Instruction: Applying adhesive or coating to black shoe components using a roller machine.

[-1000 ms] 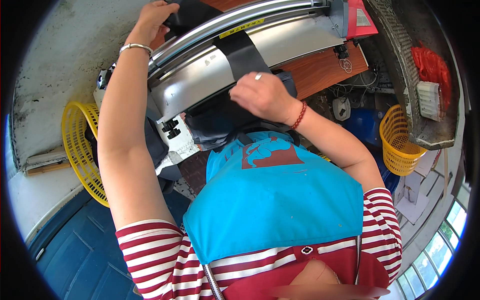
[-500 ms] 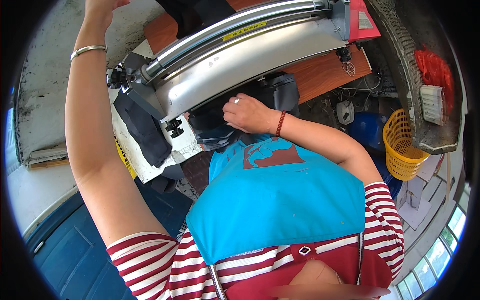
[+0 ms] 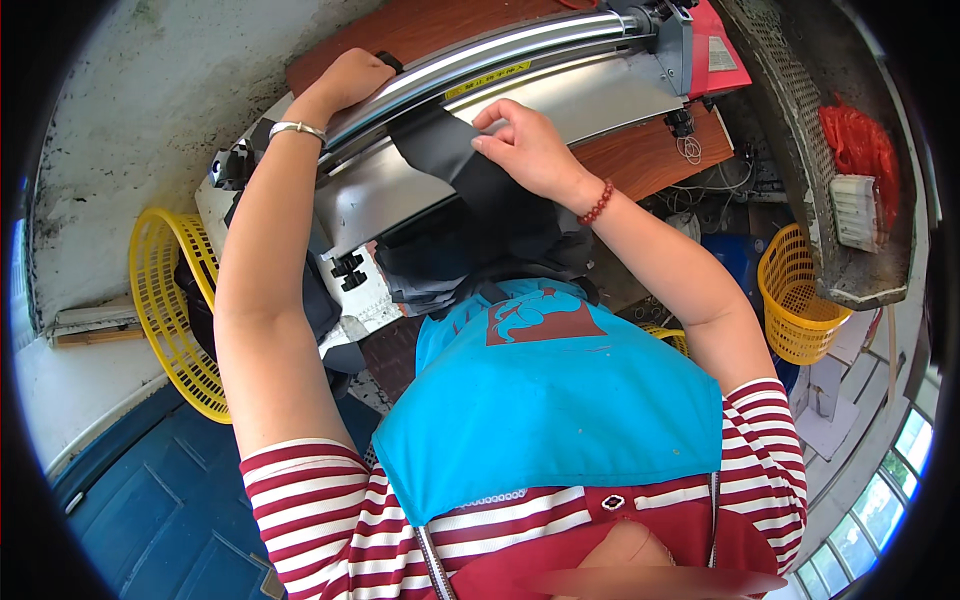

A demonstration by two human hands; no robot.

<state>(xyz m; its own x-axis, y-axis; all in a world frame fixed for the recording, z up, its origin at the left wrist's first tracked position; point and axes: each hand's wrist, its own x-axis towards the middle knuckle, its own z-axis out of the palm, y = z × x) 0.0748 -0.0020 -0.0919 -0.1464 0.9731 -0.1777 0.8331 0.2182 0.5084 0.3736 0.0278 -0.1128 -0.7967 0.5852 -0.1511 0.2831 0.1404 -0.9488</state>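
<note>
My left hand (image 3: 352, 78) reaches over the far left end of the machine's metal roller (image 3: 420, 82). Its fingers are curled beside a small dark item (image 3: 388, 62), and their tips are hidden. In front of the roller, a black sheet (image 3: 432, 145) slopes up over the machine's steel plate (image 3: 375, 195). My right hand (image 3: 530, 150) is at the sheet's right edge, thumb and forefinger apart. Below the plate, a pile of black sheets (image 3: 450, 250) lies by my blue apron (image 3: 560, 400).
A yellow basket (image 3: 165, 310) with dark material stands left of the machine, another yellow basket (image 3: 800, 310) at the right. The red end housing (image 3: 720, 60) closes the machine's right side. Brown boards (image 3: 640, 150) lie beneath it. A black knob (image 3: 348, 270) sticks out in front.
My left hand has come down from the upper left onto the roller. My right hand has risen from the pile to the plate, where a black sheet now lies. The left basket has come into view.
</note>
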